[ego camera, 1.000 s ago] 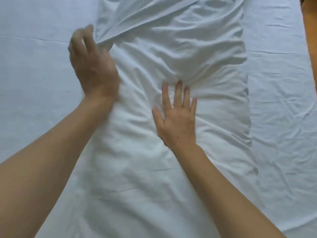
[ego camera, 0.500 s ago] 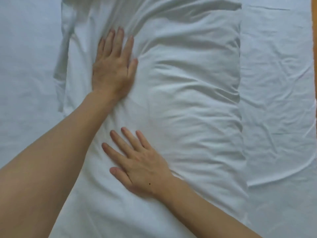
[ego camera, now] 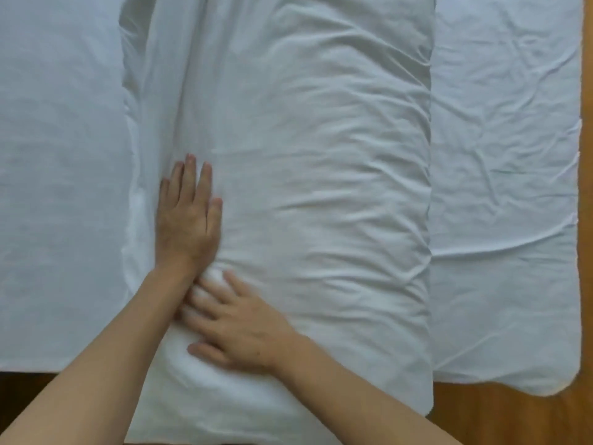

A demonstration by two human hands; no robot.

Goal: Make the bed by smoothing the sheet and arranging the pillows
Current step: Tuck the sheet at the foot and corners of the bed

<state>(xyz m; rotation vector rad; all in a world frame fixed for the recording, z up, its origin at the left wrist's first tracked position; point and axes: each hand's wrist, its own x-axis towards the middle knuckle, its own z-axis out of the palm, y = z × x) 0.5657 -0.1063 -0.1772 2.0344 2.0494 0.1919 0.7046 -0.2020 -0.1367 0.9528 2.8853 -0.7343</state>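
Two bare hands lie flat on a long white pillow [ego camera: 314,187] that runs up the middle of the view from the near edge of the bed to the top of the frame. The left hand [ego camera: 187,216] rests palm down near the pillow's left side, its fingers [ego camera: 190,175] straight, held close together and pointing away from the person, gripping nothing. The right hand [ego camera: 239,322] lies just behind it, also palm down, angled toward the left, with fingers [ego camera: 205,295] spread a little and pressed into the fabric; their tips look slightly blurred and sit right beside the left wrist, touching it or nearly so. Neither hand pinches or holds any cloth. The pillowcase is creased, with many folds running across its right half and smoother fabric along the left. Under the pillow, a white sheet [ego camera: 503,155] covers the mattress; to the right it is crumpled with irregular wrinkles, while to the left it [ego camera: 57,187] lies fairly smooth. The sheet's rounded near right corner stops at a wooden surface [ego camera: 513,419], orange-brown, which also shows as a thin strip along the right edge of the view.
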